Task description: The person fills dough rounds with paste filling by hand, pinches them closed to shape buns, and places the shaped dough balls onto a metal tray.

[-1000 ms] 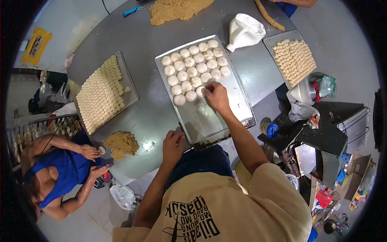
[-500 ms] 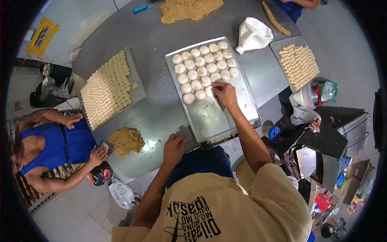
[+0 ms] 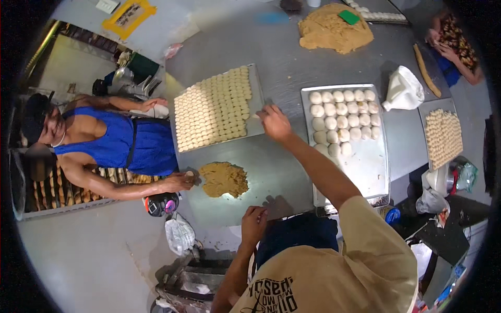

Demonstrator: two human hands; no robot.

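My right hand (image 3: pixel 274 122) reaches to the right edge of the left tray (image 3: pixel 255 86), its fingers bent together at a small pale piece of dough (image 3: pixel 255 116). Rows of small, flattened dough pieces (image 3: pixel 211 107) cover most of that tray. My left hand (image 3: pixel 254 223) is closed near the table's front edge, fingers curled; what they hold, if anything, is hidden. Right of my right forearm lies a metal tray (image 3: pixel 368 172) with rows of round white dough balls (image 3: pixel 342 121) on its far part. A mound of crumbly brown filling (image 3: pixel 223 179) sits on the table between my hands and the co-worker.
A co-worker in a blue apron (image 3: pixel 117 138) stands at the left, one hand (image 3: pixel 180 181) by the table edge. A larger brown mound (image 3: pixel 334 28) with a green scraper (image 3: pixel 348 17), a white cloth bag (image 3: pixel 404 89), a dough roll (image 3: pixel 427 70) and another filled tray (image 3: pixel 443 133) lie farther off.
My right hand has left the dough balls on the middle tray and moved left to the left tray's edge. The view has turned left. My left hand stays closed by the table edge.
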